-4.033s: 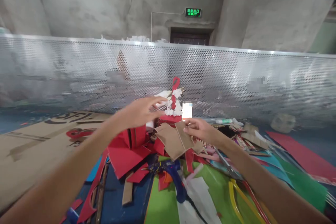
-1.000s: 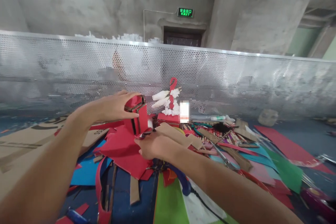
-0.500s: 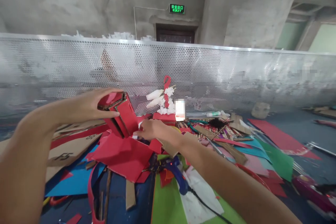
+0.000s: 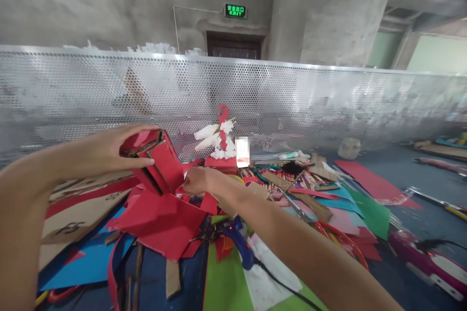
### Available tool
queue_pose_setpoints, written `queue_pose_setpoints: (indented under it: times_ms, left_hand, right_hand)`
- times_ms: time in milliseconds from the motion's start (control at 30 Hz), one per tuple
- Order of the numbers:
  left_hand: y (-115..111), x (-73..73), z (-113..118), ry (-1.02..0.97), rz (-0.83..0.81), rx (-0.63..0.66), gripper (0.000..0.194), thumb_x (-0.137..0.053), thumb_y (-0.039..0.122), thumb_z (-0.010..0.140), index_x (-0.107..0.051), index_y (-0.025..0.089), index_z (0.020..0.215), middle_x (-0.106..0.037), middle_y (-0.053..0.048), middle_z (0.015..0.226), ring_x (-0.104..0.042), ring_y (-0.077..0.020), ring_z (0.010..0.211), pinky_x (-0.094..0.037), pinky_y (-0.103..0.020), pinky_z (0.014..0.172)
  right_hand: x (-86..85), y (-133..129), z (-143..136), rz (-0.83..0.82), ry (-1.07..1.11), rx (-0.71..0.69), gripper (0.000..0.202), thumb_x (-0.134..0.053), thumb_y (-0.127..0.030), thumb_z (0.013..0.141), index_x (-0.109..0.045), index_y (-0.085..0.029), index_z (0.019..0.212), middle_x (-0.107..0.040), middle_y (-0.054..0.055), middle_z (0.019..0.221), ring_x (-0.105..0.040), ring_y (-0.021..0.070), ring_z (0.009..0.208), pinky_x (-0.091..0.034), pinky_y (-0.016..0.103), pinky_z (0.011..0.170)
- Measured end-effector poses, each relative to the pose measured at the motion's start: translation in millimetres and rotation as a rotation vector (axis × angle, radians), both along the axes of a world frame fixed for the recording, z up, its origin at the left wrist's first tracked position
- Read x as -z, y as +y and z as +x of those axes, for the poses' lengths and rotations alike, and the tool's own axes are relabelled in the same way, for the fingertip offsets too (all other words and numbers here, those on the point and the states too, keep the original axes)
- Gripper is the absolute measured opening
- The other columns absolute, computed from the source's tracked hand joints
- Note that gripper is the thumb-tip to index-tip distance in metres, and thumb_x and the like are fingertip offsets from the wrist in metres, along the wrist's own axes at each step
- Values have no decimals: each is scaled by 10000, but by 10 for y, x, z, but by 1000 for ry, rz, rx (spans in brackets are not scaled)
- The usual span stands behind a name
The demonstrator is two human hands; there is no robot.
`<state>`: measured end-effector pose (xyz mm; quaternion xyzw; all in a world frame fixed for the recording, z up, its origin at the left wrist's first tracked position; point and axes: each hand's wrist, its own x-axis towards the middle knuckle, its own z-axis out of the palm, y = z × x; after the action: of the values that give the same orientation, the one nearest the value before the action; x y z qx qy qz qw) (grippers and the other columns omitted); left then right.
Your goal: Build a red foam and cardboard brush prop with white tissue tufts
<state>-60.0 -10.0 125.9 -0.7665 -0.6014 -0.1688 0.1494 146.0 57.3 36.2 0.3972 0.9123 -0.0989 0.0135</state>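
Observation:
My left hand [image 4: 122, 148] grips a red cardboard box [image 4: 166, 163] from its left side, the thumb on the near face and the fingers over the top. The box is tilted, with brown cardboard edges showing. My right hand [image 4: 199, 182] is closed beside the box's lower right; what its fingers hold, if anything, is hidden. Red sheets [image 4: 164, 223] lie under the box. A blue glue gun [image 4: 241, 245] with a lit red light rests nearer me, below my right forearm.
White flowers with a red loop [image 4: 223, 138] stand behind my right hand, before a perforated metal panel [image 4: 292, 102]. Scraps, sticks and tools cover the middle right. A purple device [image 4: 426, 262] lies at the right, and marked cardboard [image 4: 83, 218] at the left.
The view has turned slightly right, so most things appear further left. My left hand still holds the red box, and my right hand remains close beside it.

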Motion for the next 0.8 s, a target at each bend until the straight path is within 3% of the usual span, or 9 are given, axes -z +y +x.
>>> queue_pose_setpoints:
  times_ms: [67,200,367,433,500,567,667,800]
  left_hand:
    - [23,-18,-56,-17,-46,60,837,-592,705,782,-376,311,1489,-517,13,1489,-552,-257,1255,-464,-355,1012]
    - [33,-72,-140,-38,94,89,909,-579,795,709,-427,305,1460,-560,10,1437,-567,-325,1232,-453,-427,1032]
    - [31,-72,-124,4,170,68,851,-582,706,773,-390,283,1487,-520,-7,1453,-535,-321,1250,-411,-442,1078]
    - [51,-41,-72,22,190,74,861,-599,695,761,-386,286,1488,-522,-12,1429,-533,-319,1235,-401,-428,1079]
    - [62,-5,33,35,170,76,841,-602,668,777,-372,289,1492,-524,-37,1405,-530,-307,1214,-399,-420,1073]
    - [54,34,197,48,136,78,797,-585,625,822,-343,293,1505,-501,-70,1408,-531,-295,1194,-407,-431,1058]
    - [37,111,498,51,117,67,767,-560,616,851,-304,343,1520,-434,-84,1444,-559,-296,1153,-454,-434,994]
    - [68,269,820,80,154,88,831,-595,639,808,-278,368,1527,-431,-96,1421,-580,-324,1134,-502,-445,921]
  right_hand:
    - [-39,-82,13,30,-54,-29,188,-539,-218,818,-696,-144,746,-756,93,799,-672,188,641,-464,248,524]
    - [-47,-185,12,58,-87,-57,151,-564,-199,798,-711,-164,803,-759,70,825,-669,182,664,-469,250,556]
    - [4,-144,163,-3,-86,-113,269,-569,-420,865,-726,-200,864,-760,61,897,-693,220,784,-498,280,648]
    - [-3,-83,335,-39,46,-189,371,-561,-507,885,-708,-216,1063,-739,67,1082,-685,240,939,-509,302,755]
    - [-48,-41,573,-121,215,-272,405,-583,-413,904,-629,-223,1259,-691,64,1225,-650,214,1062,-488,289,867]
    - [-117,-36,844,-268,294,-281,457,-565,-290,920,-550,-199,1367,-691,78,1215,-650,187,1055,-490,281,878]
    - [-180,-61,1209,-405,607,-227,406,-569,-218,903,-606,-191,1306,-664,77,1253,-645,163,1061,-497,275,898]
    - [-99,-9,1475,-463,1014,-40,321,-668,-308,850,-685,-184,1146,-712,67,1073,-675,171,943,-536,277,796]
